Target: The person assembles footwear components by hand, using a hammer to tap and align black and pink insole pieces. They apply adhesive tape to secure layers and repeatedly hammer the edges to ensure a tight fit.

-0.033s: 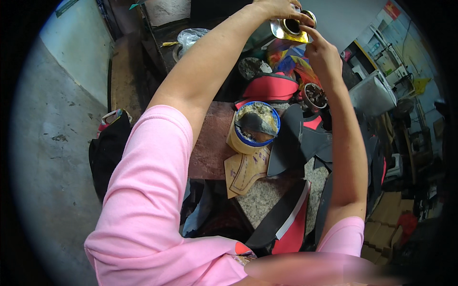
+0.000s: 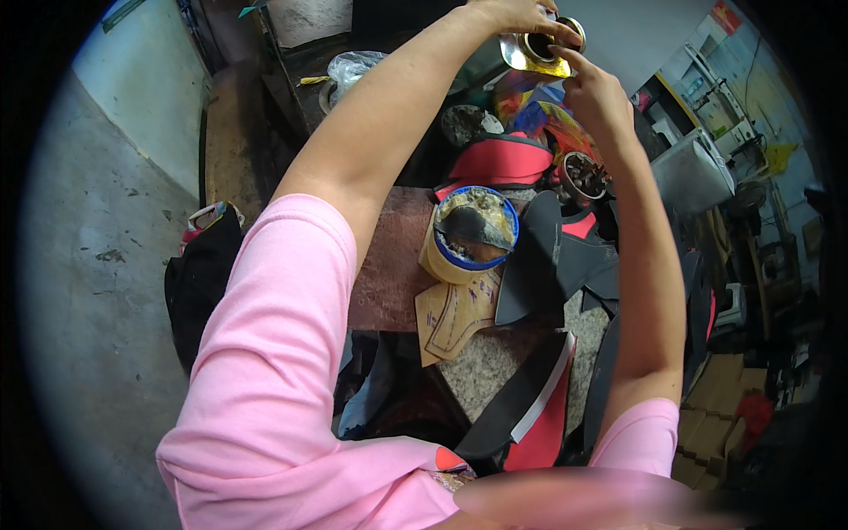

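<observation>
At the top of the view, both my hands meet at a shiny metal can [image 2: 521, 62] tilted so that its dark round mouth faces me. My left hand [image 2: 519, 14] lies over the can's top, fingers bent around it; part of this hand is cut off by the frame edge. A round metal rim, perhaps a lid [image 2: 575, 34], shows beside its fingertips. From the right, my right hand [image 2: 597, 90] grips at the can's mouth, its forefinger reaching the rim and its other fingers curled.
Below stands a blue-rimmed tub [image 2: 450, 268] crusted with residue, beside brown card patterns [image 2: 459, 318]. Black and red cut pieces [image 2: 503, 163] lie around it. A small pot [image 2: 583, 179] of dark bits sits near my right forearm. A clear plastic bag [image 2: 353, 71] lies left.
My right forearm has shifted very slightly to the right. Both hands stay at the can.
</observation>
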A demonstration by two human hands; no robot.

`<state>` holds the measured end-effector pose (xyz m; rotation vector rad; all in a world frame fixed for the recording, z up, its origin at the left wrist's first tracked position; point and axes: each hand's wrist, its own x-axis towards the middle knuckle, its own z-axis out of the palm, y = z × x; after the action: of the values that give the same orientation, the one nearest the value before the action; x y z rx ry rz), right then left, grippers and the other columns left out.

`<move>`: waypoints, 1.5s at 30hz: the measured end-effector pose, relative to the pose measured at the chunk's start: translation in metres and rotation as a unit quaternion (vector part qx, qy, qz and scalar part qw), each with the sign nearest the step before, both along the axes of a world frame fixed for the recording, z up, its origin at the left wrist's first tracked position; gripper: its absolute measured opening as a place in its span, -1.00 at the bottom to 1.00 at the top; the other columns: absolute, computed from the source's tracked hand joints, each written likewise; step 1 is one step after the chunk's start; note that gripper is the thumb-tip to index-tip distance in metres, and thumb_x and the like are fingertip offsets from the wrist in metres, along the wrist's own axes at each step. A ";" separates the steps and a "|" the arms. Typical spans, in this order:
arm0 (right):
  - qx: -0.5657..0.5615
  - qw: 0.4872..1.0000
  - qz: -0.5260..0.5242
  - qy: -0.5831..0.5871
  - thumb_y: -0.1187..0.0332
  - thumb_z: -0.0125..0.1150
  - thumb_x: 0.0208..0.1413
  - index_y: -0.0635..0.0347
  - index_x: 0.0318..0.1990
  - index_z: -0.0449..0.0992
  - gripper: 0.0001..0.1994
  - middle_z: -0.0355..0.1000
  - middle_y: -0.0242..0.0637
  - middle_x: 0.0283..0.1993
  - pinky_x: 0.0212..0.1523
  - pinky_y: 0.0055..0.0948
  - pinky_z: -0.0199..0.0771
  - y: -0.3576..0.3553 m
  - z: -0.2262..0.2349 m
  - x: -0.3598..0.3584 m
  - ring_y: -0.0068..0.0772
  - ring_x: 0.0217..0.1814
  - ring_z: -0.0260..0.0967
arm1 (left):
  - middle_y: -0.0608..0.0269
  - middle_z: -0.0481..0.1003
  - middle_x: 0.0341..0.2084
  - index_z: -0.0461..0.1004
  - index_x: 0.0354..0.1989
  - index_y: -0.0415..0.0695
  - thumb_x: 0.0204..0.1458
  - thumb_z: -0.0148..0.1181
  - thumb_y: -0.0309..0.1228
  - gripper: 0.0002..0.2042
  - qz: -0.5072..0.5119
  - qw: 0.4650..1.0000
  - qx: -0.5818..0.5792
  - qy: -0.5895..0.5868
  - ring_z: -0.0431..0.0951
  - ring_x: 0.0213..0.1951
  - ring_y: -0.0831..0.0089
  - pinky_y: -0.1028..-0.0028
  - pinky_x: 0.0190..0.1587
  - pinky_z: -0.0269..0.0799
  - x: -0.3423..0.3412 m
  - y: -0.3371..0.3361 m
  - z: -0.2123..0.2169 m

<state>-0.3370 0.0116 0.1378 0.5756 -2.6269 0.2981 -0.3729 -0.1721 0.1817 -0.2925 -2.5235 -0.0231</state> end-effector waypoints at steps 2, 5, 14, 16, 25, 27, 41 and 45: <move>0.041 0.995 -0.013 -0.087 0.37 0.10 0.11 -0.48 0.25 0.45 -0.47 0.60 -0.30 -0.24 -0.18 -0.33 0.55 -0.011 0.011 -0.012 -0.34 -0.22 0.60 | 0.28 0.51 0.01 0.66 -0.08 0.25 -0.19 0.08 0.46 -0.33 -0.012 1.000 0.009 0.016 0.43 0.09 0.23 0.08 0.07 0.29 0.000 -0.002 -0.002; 0.064 0.986 -0.008 -0.155 0.31 0.15 0.15 -0.38 0.27 0.44 -0.50 0.54 -0.29 -0.43 -0.38 -0.39 0.50 -0.023 0.019 -0.029 -0.42 -0.46 0.53 | 0.27 0.50 0.01 0.65 -0.07 0.25 -0.17 0.08 0.45 -0.34 -0.023 0.999 0.022 0.035 0.41 0.10 0.23 0.07 0.11 0.25 -0.002 -0.006 -0.005; 0.116 0.958 -0.003 -0.262 0.10 0.25 0.20 -0.22 0.33 0.34 -0.47 0.41 -0.31 -0.68 -0.77 -0.52 0.24 -0.039 0.043 -0.035 -0.56 -0.80 0.28 | 0.26 0.51 0.01 0.64 -0.05 0.23 -0.18 0.08 0.47 -0.30 -0.022 0.997 0.039 0.057 0.40 0.13 0.21 0.08 0.12 0.23 -0.013 -0.007 -0.007; 0.092 0.952 -0.015 -0.290 0.13 0.20 0.22 -0.25 0.37 0.28 -0.45 0.43 -0.30 -0.67 -0.77 -0.52 0.22 -0.037 0.044 -0.031 -0.56 -0.81 0.26 | 0.27 0.51 0.01 0.63 -0.04 0.22 -0.21 0.10 0.48 -0.28 -0.023 0.997 0.039 0.064 0.40 0.13 0.22 0.09 0.13 0.22 -0.013 -0.007 -0.009; 0.102 0.936 -0.055 -0.332 0.49 -0.16 0.11 -0.31 0.45 0.15 -0.31 0.44 -0.32 -0.65 -0.77 -0.52 0.24 -0.031 0.045 -0.023 -0.55 -0.78 0.27 | 0.29 0.52 0.00 0.60 0.01 0.14 -0.32 0.19 0.49 -0.19 -0.034 0.991 0.062 0.111 0.40 0.12 0.26 0.14 0.14 0.22 -0.009 0.001 -0.017; 0.119 0.944 -0.043 -0.306 0.49 -0.16 0.12 -0.31 0.44 0.17 -0.32 0.43 -0.33 -0.65 -0.76 -0.52 0.25 -0.029 0.042 -0.024 -0.55 -0.75 0.30 | 0.28 0.52 0.00 0.60 0.01 0.12 -0.33 0.19 0.50 -0.17 -0.038 0.992 0.054 0.109 0.40 0.12 0.26 0.14 0.14 0.22 -0.006 0.002 -0.017; -0.015 0.987 0.008 -0.157 0.29 0.03 0.24 -0.41 0.16 0.52 -0.62 0.50 -0.36 -0.53 -0.40 -0.38 0.56 0.001 0.035 -0.018 -0.53 -0.58 0.50 | 0.23 0.51 0.01 0.57 0.06 0.10 -0.24 0.15 0.46 -0.19 -0.019 0.994 0.056 0.094 0.42 0.11 0.25 0.13 0.10 0.25 -0.021 -0.004 -0.014; 0.007 0.989 -0.005 -0.148 0.25 0.05 0.24 -0.44 0.15 0.52 -0.64 0.52 -0.40 -0.51 -0.36 -0.39 0.58 -0.001 0.030 -0.017 -0.54 -0.55 0.52 | 0.22 0.52 0.00 0.57 0.04 0.08 -0.25 0.14 0.47 -0.18 -0.018 0.995 0.059 0.073 0.44 0.09 0.24 0.14 0.09 0.26 -0.017 -0.004 -0.010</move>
<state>-0.3537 0.0110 0.1676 0.5606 -2.9170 0.3876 -0.3898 -0.1762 0.1714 -0.2825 -2.3600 -0.1594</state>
